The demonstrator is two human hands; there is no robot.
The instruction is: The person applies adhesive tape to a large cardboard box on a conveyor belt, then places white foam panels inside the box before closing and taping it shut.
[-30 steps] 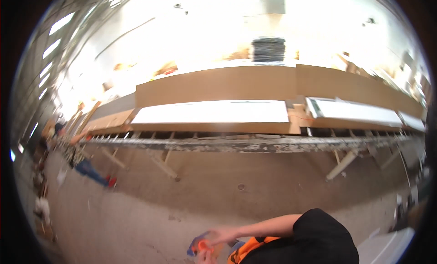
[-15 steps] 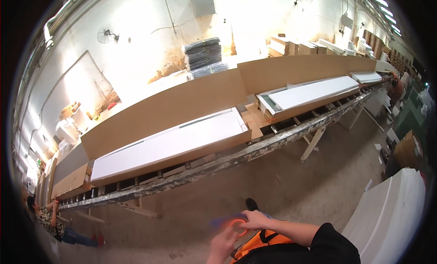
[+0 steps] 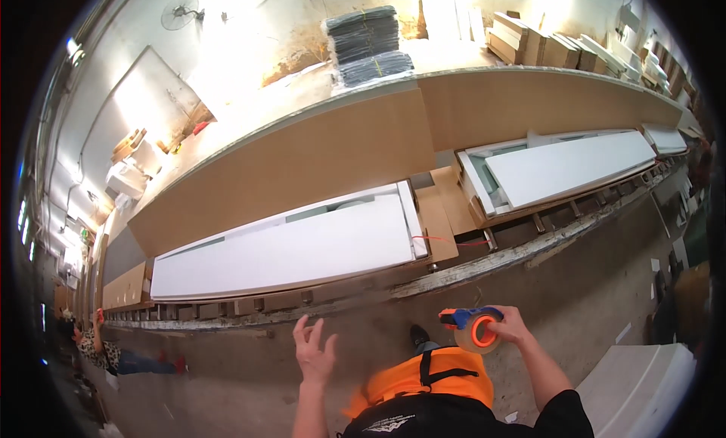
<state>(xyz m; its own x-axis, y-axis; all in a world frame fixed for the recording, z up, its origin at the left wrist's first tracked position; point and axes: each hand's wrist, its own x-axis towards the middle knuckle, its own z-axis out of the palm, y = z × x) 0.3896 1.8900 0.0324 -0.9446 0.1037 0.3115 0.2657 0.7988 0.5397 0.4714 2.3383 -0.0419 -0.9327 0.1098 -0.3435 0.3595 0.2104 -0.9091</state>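
My right hand (image 3: pixel 511 325) grips a blue and orange tape dispenser (image 3: pixel 463 318) carrying a roll of tan tape. My left hand (image 3: pixel 314 355) is raised with its fingers apart, holding nothing, just short of the conveyor's near edge. Beyond it, an open cardboard box lies on the roller conveyor, its long lid flap (image 3: pixel 302 162) standing up behind. A long white panel (image 3: pixel 302 253) fills most of this box. Farther right is a second open box with another white panel (image 3: pixel 571 170) lying slightly askew in it.
The conveyor's worn metal rail (image 3: pixel 469 275) runs across in front of me. White slabs (image 3: pixel 639 393) stand at lower right. Another person (image 3: pixel 102 355) is at the far left end. Behind the line are a dark wrapped stack (image 3: pixel 367 41) and cardboard cartons (image 3: pixel 529 45).
My hands have moved apart: the right went rightward with the tape dispenser, the left up and leftward with fingers spread. The view has shifted closer to the conveyor.
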